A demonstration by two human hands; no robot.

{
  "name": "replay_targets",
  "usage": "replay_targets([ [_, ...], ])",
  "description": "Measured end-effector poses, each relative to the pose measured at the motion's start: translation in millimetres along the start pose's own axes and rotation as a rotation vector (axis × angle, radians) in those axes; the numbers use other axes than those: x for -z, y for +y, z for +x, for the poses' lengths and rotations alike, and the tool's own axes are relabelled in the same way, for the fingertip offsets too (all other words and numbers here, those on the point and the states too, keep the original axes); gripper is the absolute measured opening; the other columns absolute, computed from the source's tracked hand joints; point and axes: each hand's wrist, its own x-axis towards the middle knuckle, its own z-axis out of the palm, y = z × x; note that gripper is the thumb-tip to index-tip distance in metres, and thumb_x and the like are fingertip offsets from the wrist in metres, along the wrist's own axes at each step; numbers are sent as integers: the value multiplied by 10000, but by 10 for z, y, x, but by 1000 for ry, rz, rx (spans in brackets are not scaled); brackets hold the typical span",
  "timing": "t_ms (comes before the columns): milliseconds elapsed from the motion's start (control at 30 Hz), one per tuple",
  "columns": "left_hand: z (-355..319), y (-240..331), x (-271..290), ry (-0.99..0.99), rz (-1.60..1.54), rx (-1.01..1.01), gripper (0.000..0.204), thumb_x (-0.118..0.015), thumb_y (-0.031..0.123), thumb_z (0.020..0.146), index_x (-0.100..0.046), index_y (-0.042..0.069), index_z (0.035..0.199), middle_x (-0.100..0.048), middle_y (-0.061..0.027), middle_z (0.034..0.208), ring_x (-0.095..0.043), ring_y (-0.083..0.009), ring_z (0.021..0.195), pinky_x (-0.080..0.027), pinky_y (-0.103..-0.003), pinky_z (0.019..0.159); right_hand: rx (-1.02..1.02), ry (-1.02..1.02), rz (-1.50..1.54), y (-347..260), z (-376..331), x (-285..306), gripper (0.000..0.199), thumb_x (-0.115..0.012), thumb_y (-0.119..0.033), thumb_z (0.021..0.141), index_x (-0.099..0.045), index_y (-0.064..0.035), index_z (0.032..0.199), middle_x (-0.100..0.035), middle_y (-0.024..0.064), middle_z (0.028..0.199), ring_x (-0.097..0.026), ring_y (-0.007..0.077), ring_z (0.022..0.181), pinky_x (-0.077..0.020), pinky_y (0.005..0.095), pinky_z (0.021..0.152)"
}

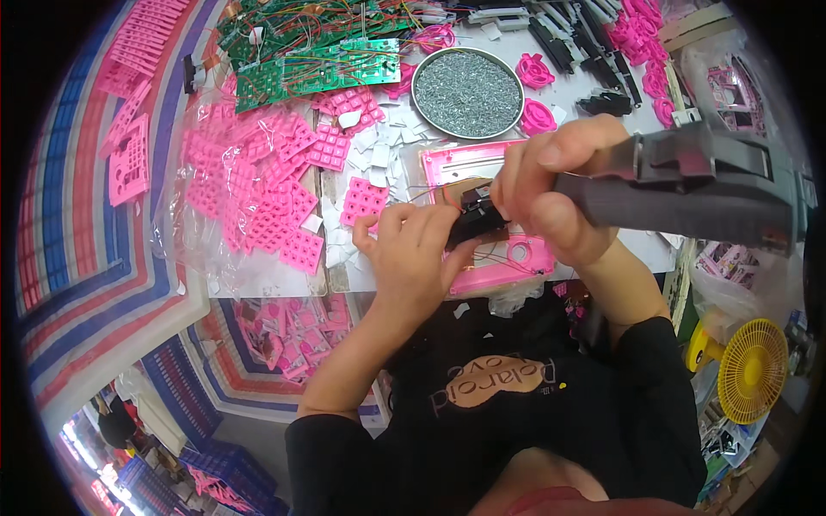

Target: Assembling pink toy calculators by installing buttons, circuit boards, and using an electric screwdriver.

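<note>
My left hand (pixel 411 254) is closed on a black plastic part (pixel 475 225), holding it over an open pink plastic casing (pixel 447 162) in front of me. My right hand (pixel 551 185) grips a thick dark grey electric screwdriver (pixel 688 202) whose body extends out to the right. Its working tip is hidden behind my fingers, close to the black part. Thin wires lie in the casing, and a round opening shows in its near right corner. Just beyond the casing, a round metal dish (pixel 467 93) is full of small silvery screws.
Pink keypads (pixel 258 172) are heaped on the left, beside scattered white paper pieces (pixel 379 155). Green circuit boards (pixel 318 73) with wires lie at the back left. Black parts (pixel 594 52) and pink rings (pixel 535 71) are at the back right. A yellow fan (pixel 751 371) stands lower right.
</note>
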Motion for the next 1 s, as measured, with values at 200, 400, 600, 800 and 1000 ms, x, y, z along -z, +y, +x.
replay_targets([
  [200, 28, -156, -94, -1, -92, -34, 476, -843, 328, 727, -644, 148, 1121, -644, 18, 999, -571, -213, 942, -280, -476, 909, -25, -72, -33, 82, 4, -50, 381, -709, -229, 973, -413, -103, 1177, -530, 35, 679, -474, 131, 567, -483, 319, 549],
  [400, 46, -201, -145, -6, -132, -47, 468, -835, 339, 735, -643, 148, 1117, -643, 11, 984, -576, -213, 930, -286, -461, 891, 7, -152, -173, 167, 6, -16, 362, -702, -213, 975, -409, -103, 1158, -538, 42, 696, -489, 134, 585, -492, 322, 569],
  [600, 54, -203, -140, 2, -149, -44, 467, -843, 318, 726, -637, 142, 1107, -647, 12, 980, -577, -211, 923, -292, -445, 883, 22, -247, -274, 167, 31, 10, 347, -702, -163, 959, -413, -112, 1145, -539, 57, 716, -501, 144, 595, -492, 328, 578],
  [800, 60, -202, -163, 35, -174, -68, 462, -843, 291, 724, -630, 131, 1101, -647, 6, 975, -574, -214, 917, -293, -443, 871, 37, -266, -329, 202, 39, 9, 343, -710, -120, 938, -421, -103, 1122, -545, 64, 724, -523, 155, 592, -495, 334, 572],
  [1000, 21, -224, -209, 75, -199, -106, 473, -845, 256, 700, -627, 121, 1098, -636, 9, 986, -573, -213, 939, -298, -446, 873, -77, -315, -278, 133, 29, -29, 287, -715, -1, 895, -476, -63, 1039, -569, 88, 714, -564, 180, 600, -478, 328, 556],
])
